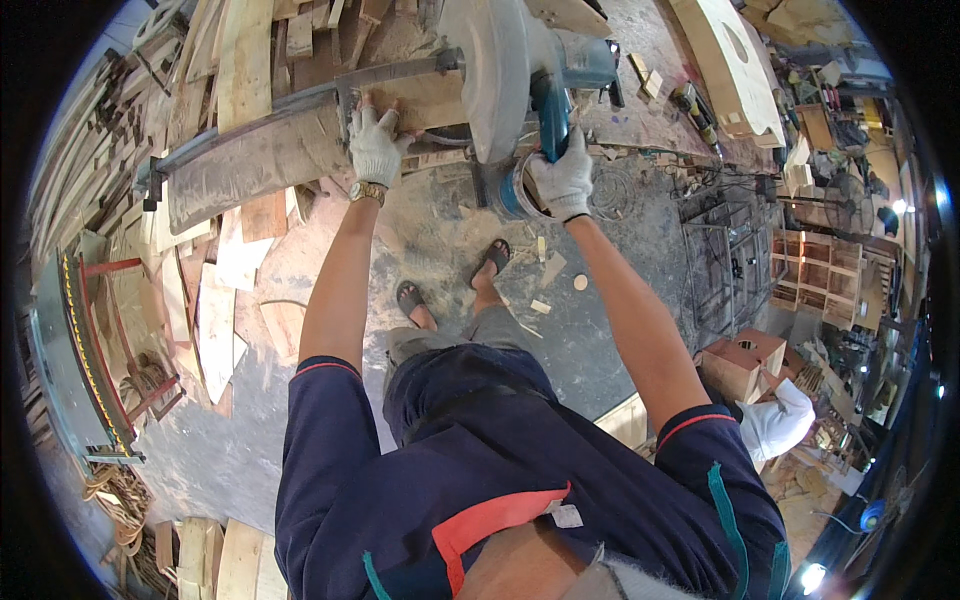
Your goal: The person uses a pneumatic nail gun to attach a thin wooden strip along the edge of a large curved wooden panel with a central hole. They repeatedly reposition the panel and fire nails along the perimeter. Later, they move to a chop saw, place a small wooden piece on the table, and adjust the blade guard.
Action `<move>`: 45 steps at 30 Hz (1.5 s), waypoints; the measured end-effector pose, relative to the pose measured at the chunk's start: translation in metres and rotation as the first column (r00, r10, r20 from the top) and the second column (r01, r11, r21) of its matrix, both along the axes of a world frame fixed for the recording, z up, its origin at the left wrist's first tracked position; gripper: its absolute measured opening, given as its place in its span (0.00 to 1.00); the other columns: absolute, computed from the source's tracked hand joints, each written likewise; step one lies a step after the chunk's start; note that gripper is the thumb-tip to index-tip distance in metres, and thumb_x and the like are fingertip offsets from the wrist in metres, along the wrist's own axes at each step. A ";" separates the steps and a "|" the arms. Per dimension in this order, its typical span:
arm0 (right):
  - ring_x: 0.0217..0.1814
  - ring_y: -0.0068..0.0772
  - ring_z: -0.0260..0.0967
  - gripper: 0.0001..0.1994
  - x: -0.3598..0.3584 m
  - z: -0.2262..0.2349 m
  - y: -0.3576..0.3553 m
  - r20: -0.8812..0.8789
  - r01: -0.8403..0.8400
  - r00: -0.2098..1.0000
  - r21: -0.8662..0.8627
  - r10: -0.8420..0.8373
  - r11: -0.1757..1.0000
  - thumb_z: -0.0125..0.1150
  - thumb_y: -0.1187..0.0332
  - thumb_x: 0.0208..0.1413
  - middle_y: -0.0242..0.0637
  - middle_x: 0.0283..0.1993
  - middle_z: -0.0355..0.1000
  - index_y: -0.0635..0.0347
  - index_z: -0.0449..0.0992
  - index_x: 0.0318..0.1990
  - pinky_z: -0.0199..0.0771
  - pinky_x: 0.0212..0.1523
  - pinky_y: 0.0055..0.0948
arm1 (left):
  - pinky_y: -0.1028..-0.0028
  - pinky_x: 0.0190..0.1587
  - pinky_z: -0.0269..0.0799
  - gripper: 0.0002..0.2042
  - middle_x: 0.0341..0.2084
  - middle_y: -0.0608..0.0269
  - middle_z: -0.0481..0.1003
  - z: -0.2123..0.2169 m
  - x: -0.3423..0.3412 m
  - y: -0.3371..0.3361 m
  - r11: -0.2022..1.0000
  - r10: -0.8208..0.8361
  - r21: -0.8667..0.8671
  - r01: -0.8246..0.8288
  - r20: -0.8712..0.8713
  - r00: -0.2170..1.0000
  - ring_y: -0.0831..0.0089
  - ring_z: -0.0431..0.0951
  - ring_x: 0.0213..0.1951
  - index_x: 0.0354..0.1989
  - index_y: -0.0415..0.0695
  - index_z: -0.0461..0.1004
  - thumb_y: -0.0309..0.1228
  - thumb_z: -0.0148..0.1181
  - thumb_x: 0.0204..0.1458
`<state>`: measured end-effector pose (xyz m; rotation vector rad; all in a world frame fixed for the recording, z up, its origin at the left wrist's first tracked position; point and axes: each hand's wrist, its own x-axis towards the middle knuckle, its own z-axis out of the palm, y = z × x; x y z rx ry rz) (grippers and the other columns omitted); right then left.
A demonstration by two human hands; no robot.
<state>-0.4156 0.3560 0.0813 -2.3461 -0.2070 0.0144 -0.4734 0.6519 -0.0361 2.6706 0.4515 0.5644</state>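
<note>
A miter saw with a big grey blade guard [488, 85] and a teal handle [551, 112] stands at the top middle. My right hand [565, 178], in a white knit glove, is wrapped round the lower end of that handle. My left hand [378, 148], in a similar glove with bare fingertips, holds a short wooden board [430, 99] on the saw table, left of the guard. The board's right end runs up to the guard, which hides the blade and where it meets the wood. A round, blue-sided container [512, 194] sits below my right hand.
A long dusty support [255, 180] extends left from the saw. Wood offcuts [218, 330] lean and lie at left. A long pale board with an oval hole [730, 50] lies at upper right. Metal frames [722, 255] stand at right; a person in white [775, 425] works beside a wooden box [735, 368].
</note>
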 end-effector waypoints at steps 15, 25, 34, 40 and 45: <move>0.23 0.28 0.75 0.18 0.077 0.184 0.024 -0.007 -0.309 0.951 -0.102 0.310 0.946 0.61 0.64 0.58 0.42 0.28 0.76 0.67 0.72 0.52 0.79 0.26 0.33 | 0.41 0.74 0.44 0.33 0.67 0.37 0.63 -0.008 0.001 0.019 0.997 -0.007 0.074 0.007 0.004 1.000 0.38 0.57 0.72 0.61 0.63 0.75 0.61 0.68 0.47; 0.30 0.41 0.75 0.20 0.103 0.264 0.055 -0.116 -0.259 0.966 -0.467 0.232 0.845 0.61 0.51 0.50 0.44 0.25 0.76 0.63 0.81 0.30 0.71 0.33 0.41 | 0.40 0.74 0.45 0.32 0.56 0.42 0.70 -0.001 0.007 -0.022 0.998 -0.014 0.056 0.016 -0.023 1.000 0.42 0.60 0.70 0.60 0.64 0.77 0.56 0.72 0.44; 0.30 0.39 0.75 0.18 0.106 0.257 0.051 -0.114 -0.312 0.950 -0.398 0.291 0.863 0.60 0.53 0.51 0.42 0.25 0.76 0.63 0.82 0.32 0.70 0.33 0.40 | 0.39 0.74 0.43 0.30 0.57 0.44 0.70 0.002 0.018 -0.017 1.000 -0.012 0.027 0.013 -0.053 0.999 0.42 0.60 0.70 0.60 0.62 0.77 0.56 0.71 0.46; 0.31 0.38 0.75 0.18 0.103 0.252 0.047 -0.089 -0.323 0.946 -0.348 0.311 0.880 0.61 0.55 0.53 0.43 0.27 0.77 0.64 0.81 0.36 0.71 0.34 0.39 | 0.39 0.73 0.44 0.29 0.56 0.45 0.70 -0.007 0.019 -0.014 0.999 -0.013 0.045 0.015 -0.039 0.999 0.42 0.61 0.69 0.58 0.61 0.78 0.55 0.71 0.47; 0.32 0.39 0.76 0.18 0.093 0.259 0.049 -0.130 -0.279 0.960 -0.406 0.247 0.870 0.61 0.55 0.54 0.44 0.30 0.79 0.64 0.81 0.38 0.72 0.35 0.41 | 0.39 0.73 0.45 0.28 0.55 0.43 0.71 -0.007 0.019 -0.016 0.999 -0.016 0.042 0.016 0.009 1.000 0.42 0.61 0.69 0.57 0.61 0.79 0.54 0.71 0.47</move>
